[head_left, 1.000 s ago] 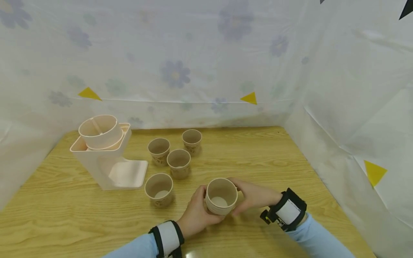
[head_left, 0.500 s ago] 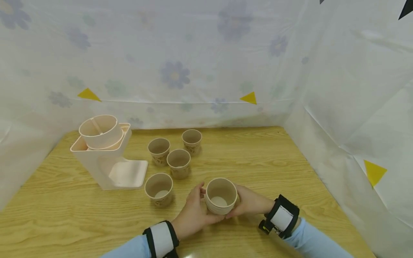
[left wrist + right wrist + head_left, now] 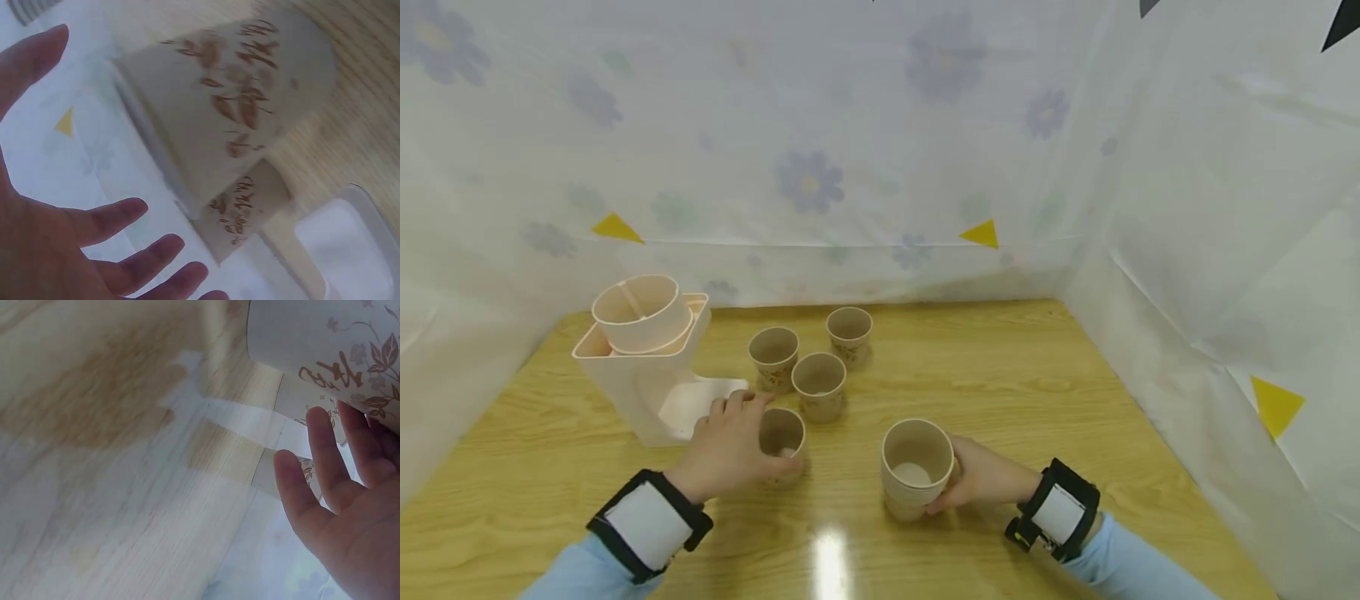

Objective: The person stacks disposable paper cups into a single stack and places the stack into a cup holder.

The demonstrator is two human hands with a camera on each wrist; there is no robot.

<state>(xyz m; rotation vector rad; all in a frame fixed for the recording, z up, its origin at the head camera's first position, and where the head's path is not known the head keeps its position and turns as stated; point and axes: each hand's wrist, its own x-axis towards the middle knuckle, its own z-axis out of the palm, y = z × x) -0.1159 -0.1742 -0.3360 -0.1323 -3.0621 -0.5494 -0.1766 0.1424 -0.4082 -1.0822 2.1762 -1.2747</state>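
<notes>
In the head view my right hand (image 3: 988, 471) holds a stack of nested paper cups (image 3: 904, 492) from its right side, thumb in front and fingers behind. The right wrist view shows the printed wall of a cup (image 3: 325, 344) beside those fingers. My left hand (image 3: 726, 442) is spread over the left of a single cup (image 3: 784, 429). In the left wrist view, a gap separates the fingers from the flower-printed cup (image 3: 225, 94). Three more cups stand behind: one at the left (image 3: 773, 350), a middle one (image 3: 820, 387) and the farthest (image 3: 850, 329).
A pale pink plastic stand (image 3: 643, 383) with a round divided cup (image 3: 640, 312) on top stands at the left; its flat base reaches behind my left hand. White floral sheeting (image 3: 808, 108) encloses the wooden table (image 3: 1000, 375) at the back and sides.
My left hand has let go of the cup stack and moved left to the front single cup. The right hand stays at the stack, whose lower part now shows.
</notes>
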